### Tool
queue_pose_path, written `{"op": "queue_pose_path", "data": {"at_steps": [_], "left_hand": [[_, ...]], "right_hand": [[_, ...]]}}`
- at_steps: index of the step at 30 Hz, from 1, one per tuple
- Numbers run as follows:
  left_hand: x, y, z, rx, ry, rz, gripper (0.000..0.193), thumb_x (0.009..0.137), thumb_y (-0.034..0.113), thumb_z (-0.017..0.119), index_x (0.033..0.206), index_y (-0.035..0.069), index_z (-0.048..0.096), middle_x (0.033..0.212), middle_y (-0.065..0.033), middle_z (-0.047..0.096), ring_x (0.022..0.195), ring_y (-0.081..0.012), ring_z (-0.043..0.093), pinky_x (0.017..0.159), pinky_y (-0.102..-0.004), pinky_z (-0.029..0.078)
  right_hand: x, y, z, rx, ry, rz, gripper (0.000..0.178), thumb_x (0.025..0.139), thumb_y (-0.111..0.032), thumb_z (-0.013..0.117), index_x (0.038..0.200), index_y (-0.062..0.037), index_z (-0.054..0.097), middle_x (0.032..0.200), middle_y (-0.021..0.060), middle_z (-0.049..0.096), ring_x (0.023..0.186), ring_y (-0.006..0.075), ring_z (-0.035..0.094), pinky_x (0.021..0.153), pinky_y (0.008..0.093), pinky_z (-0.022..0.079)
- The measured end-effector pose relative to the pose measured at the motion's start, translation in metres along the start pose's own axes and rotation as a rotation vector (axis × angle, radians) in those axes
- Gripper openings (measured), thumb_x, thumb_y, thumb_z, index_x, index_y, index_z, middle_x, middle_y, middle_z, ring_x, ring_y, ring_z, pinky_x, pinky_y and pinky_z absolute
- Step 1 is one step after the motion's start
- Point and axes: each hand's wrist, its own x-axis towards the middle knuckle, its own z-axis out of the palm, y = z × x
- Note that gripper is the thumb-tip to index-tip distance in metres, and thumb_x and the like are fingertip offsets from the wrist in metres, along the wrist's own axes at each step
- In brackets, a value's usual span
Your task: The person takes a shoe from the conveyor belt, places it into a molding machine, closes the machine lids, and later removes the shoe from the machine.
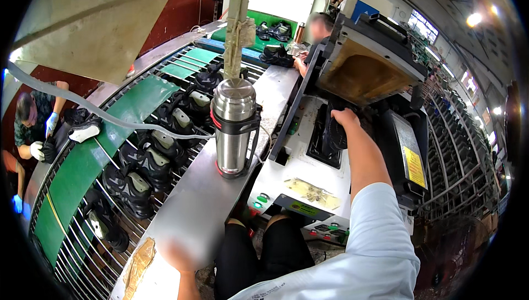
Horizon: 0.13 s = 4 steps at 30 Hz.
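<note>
My right hand [345,118] grips the upper end of a black shoe [334,134], which sits in the dark recess of a white machine [300,181]. The machine's heavy lid [361,71] is raised behind the hand, its brown underside showing. On the left, my left hand [177,255] is over the metal ledge [206,198] near its front end. A blur covers its fingers, so whether it holds anything is hidden. Beside it lies a piece of brown paper or tape [140,264].
A steel thermos [234,129] stands on the ledge. Several black shoes [146,168] lie on the roller conveyor [71,245], which carries green sheets [121,115]. A grey hose [104,115] crosses above it. Co-workers handle shoes at the far left and beyond the machine. Racks [457,151] stand right.
</note>
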Motion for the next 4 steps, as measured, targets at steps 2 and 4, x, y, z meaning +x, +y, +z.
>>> {"op": "queue_pose_path", "data": {"at_steps": [2,4], "left_hand": [[0.016,0.035,-0.015,0.036,-0.043,-0.013,0.026,0.086,0.014,0.057,0.110,0.004,0.060,0.110,-0.0134,0.062,0.108,-0.0286,0.055,0.096,-0.0431,0.040],[0.006,0.022,-0.013,0.034,-0.081,-0.118,0.031,0.085,0.019,0.059,0.113,0.004,0.059,0.113,-0.0121,0.061,0.109,-0.0265,0.055,0.099,-0.0424,0.039]], "right_hand": [[-0.004,0.002,0.018,0.067,0.037,0.068,0.088,0.062,-0.047,0.063,0.139,-0.0085,0.045,0.142,0.0174,0.044,0.129,0.0319,0.045,0.104,0.0371,0.039],[-0.004,-0.008,0.025,0.088,0.003,0.088,0.090,0.062,-0.047,0.064,0.141,-0.0111,0.043,0.142,0.0184,0.043,0.131,0.0313,0.043,0.107,0.0374,0.037]]}}
